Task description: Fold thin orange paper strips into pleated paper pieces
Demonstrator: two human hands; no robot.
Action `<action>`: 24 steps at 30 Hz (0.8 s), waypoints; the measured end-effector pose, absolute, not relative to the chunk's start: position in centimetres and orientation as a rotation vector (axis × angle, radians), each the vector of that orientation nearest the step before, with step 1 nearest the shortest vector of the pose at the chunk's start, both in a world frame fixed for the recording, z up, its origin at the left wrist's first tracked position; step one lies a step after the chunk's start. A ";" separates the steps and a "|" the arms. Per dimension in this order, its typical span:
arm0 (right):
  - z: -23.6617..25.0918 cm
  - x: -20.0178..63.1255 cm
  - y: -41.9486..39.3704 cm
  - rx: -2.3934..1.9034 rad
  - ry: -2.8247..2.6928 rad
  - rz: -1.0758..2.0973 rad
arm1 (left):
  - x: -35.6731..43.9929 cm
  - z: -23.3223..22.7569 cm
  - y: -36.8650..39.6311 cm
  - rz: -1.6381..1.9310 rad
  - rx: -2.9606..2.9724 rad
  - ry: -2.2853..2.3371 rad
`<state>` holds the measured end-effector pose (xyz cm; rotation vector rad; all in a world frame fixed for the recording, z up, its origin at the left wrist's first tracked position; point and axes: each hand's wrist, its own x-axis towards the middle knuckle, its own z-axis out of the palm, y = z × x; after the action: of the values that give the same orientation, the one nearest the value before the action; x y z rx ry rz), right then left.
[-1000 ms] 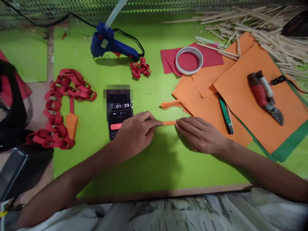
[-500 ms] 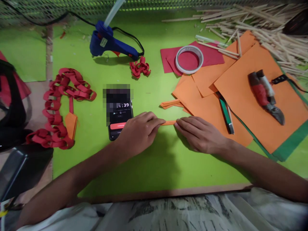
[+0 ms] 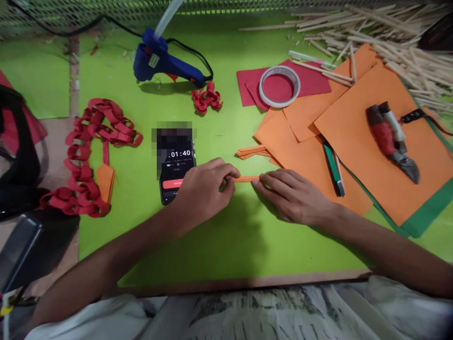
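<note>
My left hand (image 3: 204, 190) pinches the left end of a narrow orange paper strip (image 3: 246, 179) that lies on the green table sheet (image 3: 212, 236). My right hand (image 3: 292, 195) presses its fingertips on the strip's right end. A phone (image 3: 175, 173) showing a timer lies just left of my left hand, partly under it. More orange strips (image 3: 252, 152) lie a little beyond, next to a pile of orange sheets (image 3: 307, 156).
A blue glue gun (image 3: 166, 63) sits at the back, a small red paper curl (image 3: 207, 99) beside it. A red paper chain (image 3: 90, 156) lies left. Tape roll (image 3: 279, 87) on red paper, pliers (image 3: 391, 139), a pen (image 3: 333, 167) and wooden sticks (image 3: 389, 42) fill the right.
My left fingers have curled in to pinch the strip's end, and my right fingertips slid slightly left along it. The phone timer moved from 01:39 to 01:40.
</note>
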<state>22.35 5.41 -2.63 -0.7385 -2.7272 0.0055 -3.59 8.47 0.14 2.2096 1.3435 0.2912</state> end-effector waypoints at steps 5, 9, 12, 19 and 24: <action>-2.7 22.3 5.5 -0.726 -2.727 0.015 | -3.0 0.0 7.2 0.440 2.778 1.178; -2.8 22.3 5.5 -0.711 -2.683 0.024 | -2.2 -0.2 4.8 0.410 3.201 0.859; -2.9 22.4 5.5 -0.706 -2.695 0.026 | -1.8 -0.6 3.1 0.263 3.267 0.899; -2.9 22.4 5.4 -0.719 -2.711 0.016 | -1.4 -1.2 1.8 0.161 3.268 0.945; -2.9 22.4 5.2 -0.745 -2.706 0.027 | -1.4 -1.3 1.8 0.154 3.227 0.959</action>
<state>22.36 5.23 -2.88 -0.7451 -2.7061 0.0270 -1.36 1.84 -1.33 3.2268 0.9589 0.1542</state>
